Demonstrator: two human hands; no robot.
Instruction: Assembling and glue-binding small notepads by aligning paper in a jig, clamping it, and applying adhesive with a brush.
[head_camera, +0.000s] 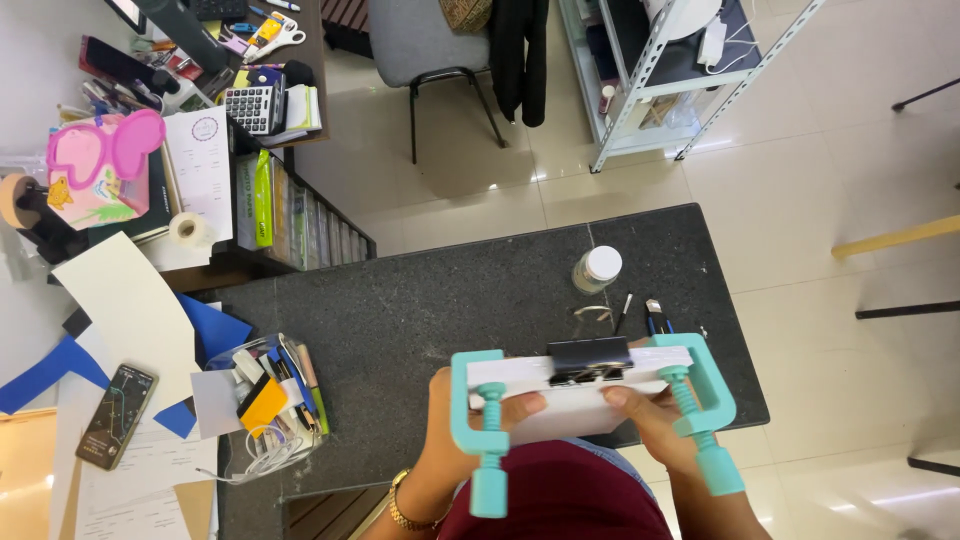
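— What have we got in hand?

— A white paper stack (580, 392), held level just above the near edge of the dark table (420, 310). A teal clamp (478, 420) grips its left end, a second teal clamp (700, 400) its right end, and a black binder clip (589, 360) bites the far edge at the middle.

— How will it handle?

— Stiff while it is pinched, we'd judge, and light (the clamps probably weigh more than the paper). Loose sheets could slide, so we'd hold the block itself, between the clamps.

— And our hands?

— Our left hand (450, 420) is curled around the left end, thumb on top; our right hand (655, 420) grasps the near right edge the same way.

— Around it?

— A white-capped bottle (596, 268) farther off on the table, a clear tub of stationery (265, 400) to the left, and a phone (117, 415) beyond that.
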